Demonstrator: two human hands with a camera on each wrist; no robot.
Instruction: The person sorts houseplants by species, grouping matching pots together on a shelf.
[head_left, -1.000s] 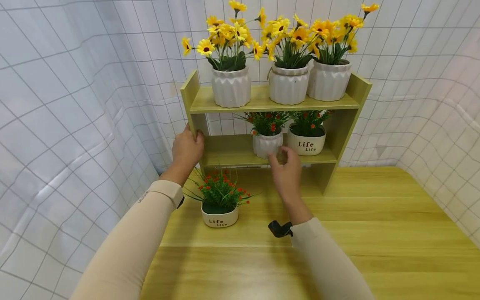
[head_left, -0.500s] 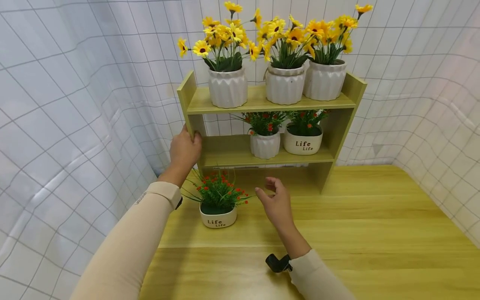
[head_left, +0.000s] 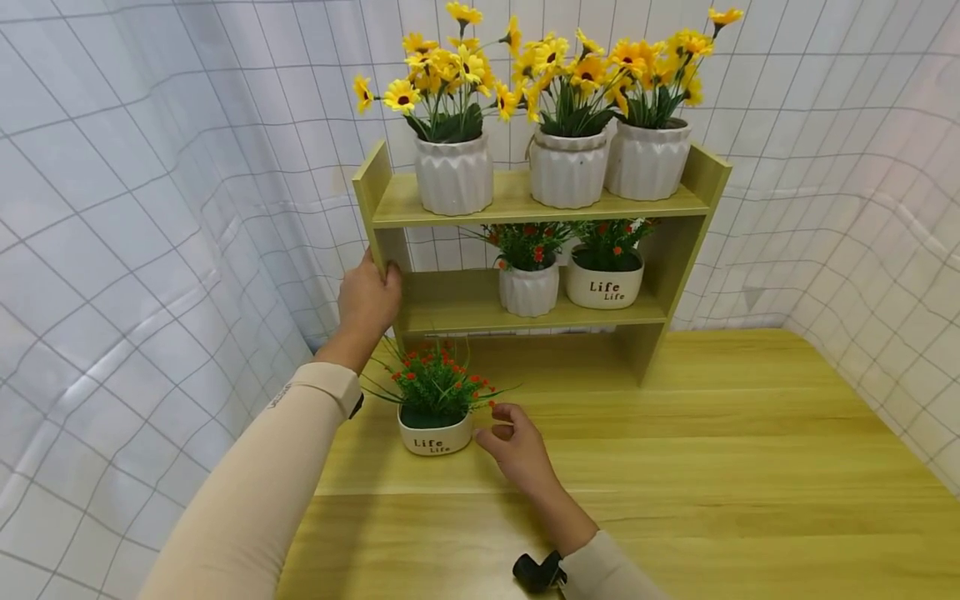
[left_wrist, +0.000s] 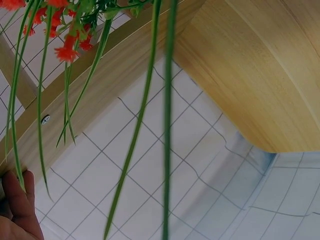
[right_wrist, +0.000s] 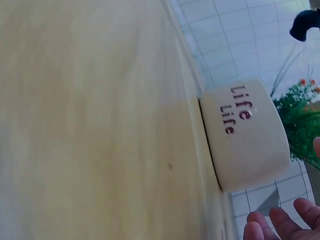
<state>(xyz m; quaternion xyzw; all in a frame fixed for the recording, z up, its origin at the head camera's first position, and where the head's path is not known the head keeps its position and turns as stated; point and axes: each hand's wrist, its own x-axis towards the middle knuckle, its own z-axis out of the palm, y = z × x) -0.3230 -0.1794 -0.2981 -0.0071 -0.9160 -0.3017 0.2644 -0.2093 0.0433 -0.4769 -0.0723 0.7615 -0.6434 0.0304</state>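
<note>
A small white pot marked "Life" (head_left: 437, 434) with red-flowered greenery stands on the wooden table (head_left: 750, 467) in front of a two-tier wooden shelf (head_left: 525, 200). My right hand (head_left: 495, 427) lies on the table just right of this pot, fingers loosely curled and holding nothing. In the right wrist view the "Life" pot (right_wrist: 246, 135) fills the middle and my fingertips (right_wrist: 280, 220) are a little apart from it. My left hand (head_left: 378, 273) grips the shelf's left side panel (head_left: 373, 196). The left wrist view shows only my fingers (left_wrist: 17, 200) on that wood behind hanging green stems (left_wrist: 135, 125).
Three ribbed white pots of yellow flowers (head_left: 453, 171) fill the top shelf. On the lower shelf stand a ribbed pot (head_left: 528, 287) and another "Life" pot (head_left: 603, 287), its left part bare. A white grid curtain (head_left: 150, 208) surrounds the table on three sides.
My right hand drew back from the ribbed pot on the lower shelf and came down and left to the "Life" pot on the table. The left hand kept its grip on the shelf.
</note>
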